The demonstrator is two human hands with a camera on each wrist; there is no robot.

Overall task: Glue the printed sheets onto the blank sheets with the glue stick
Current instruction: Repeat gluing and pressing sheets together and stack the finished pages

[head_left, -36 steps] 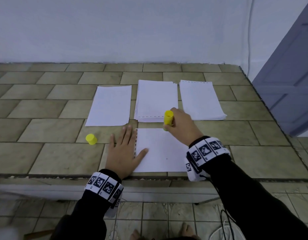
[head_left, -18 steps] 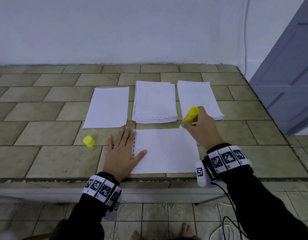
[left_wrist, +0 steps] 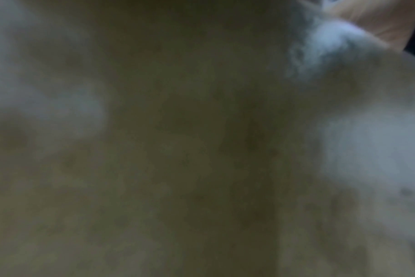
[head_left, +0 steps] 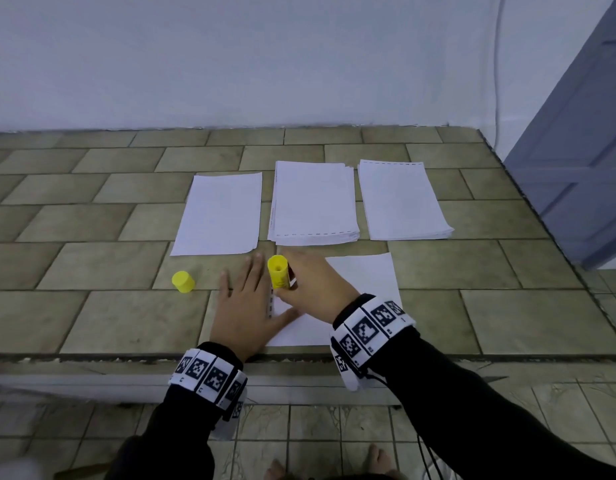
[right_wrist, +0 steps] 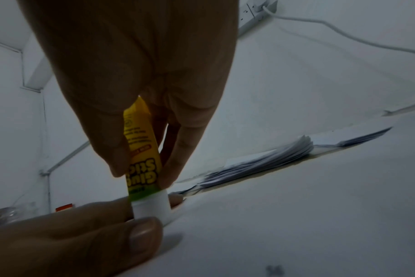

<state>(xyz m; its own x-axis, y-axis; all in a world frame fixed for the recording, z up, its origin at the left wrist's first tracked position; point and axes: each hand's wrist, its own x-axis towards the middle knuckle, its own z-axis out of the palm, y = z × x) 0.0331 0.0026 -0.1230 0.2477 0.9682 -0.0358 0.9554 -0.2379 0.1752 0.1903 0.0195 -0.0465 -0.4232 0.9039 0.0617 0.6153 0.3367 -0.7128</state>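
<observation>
My right hand (head_left: 310,289) grips the yellow glue stick (head_left: 278,271) upright, its white tip (right_wrist: 152,204) pressed on the near sheet (head_left: 362,282) close to that sheet's left edge. My left hand (head_left: 246,299) lies flat, fingers straight, holding down the sheet's left side, with its thumb (right_wrist: 135,234) right beside the glue tip. The yellow cap (head_left: 183,281) stands on the table left of my left hand. Behind lie a single sheet (head_left: 220,213), a middle stack (head_left: 313,202) and a right stack (head_left: 401,200). The left wrist view is only blur.
The tiled table (head_left: 92,306) ends in a front edge just below my wrists. A white wall (head_left: 265,64) runs along the back, and a blue-grey door (head_left: 583,150) stands to the right. A white cable (right_wrist: 344,35) hangs on the wall.
My right hand swept the glue stick from the sheet's far middle to its far right corner, then back across to the left edge beside my left hand. The left hand stayed put.
</observation>
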